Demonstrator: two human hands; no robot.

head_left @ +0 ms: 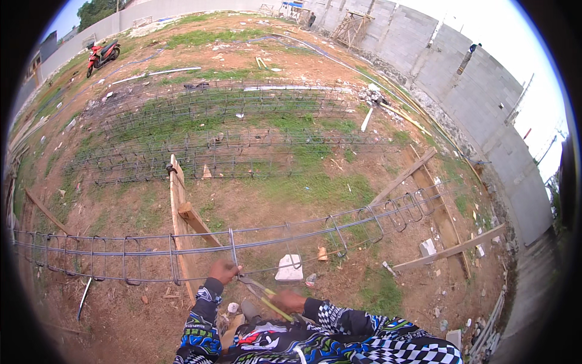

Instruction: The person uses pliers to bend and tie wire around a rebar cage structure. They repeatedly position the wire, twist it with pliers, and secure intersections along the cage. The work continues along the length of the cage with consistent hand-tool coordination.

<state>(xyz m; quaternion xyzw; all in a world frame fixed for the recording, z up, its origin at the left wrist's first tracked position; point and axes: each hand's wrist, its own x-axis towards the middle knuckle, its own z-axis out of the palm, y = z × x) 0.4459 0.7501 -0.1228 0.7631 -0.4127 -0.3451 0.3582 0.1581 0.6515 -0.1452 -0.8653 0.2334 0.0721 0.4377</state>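
A long rebar cage (200, 249) of thin steel bars and square stirrups stretches across in front of me, on wooden supports. My left hand (224, 271) is closed at the cage's near lower bar, on the lower end of a steel stirrup (233, 244). My right hand (287, 301), somewhat blurred, is closed on a pair of pincers (255, 285) with yellow-green handles. Their jaws point at the bar just right of my left fingers. Any tie wire there is too small to make out.
A wooden board support (180, 224) stands left of my hands; another timber support (445, 227) is at the right. A white block (289, 267) lies beneath the cage. More rebar cages (230, 145) lie on grass beyond. A red motorcycle (103, 56) and grey block wall (461, 85) stand farther off.
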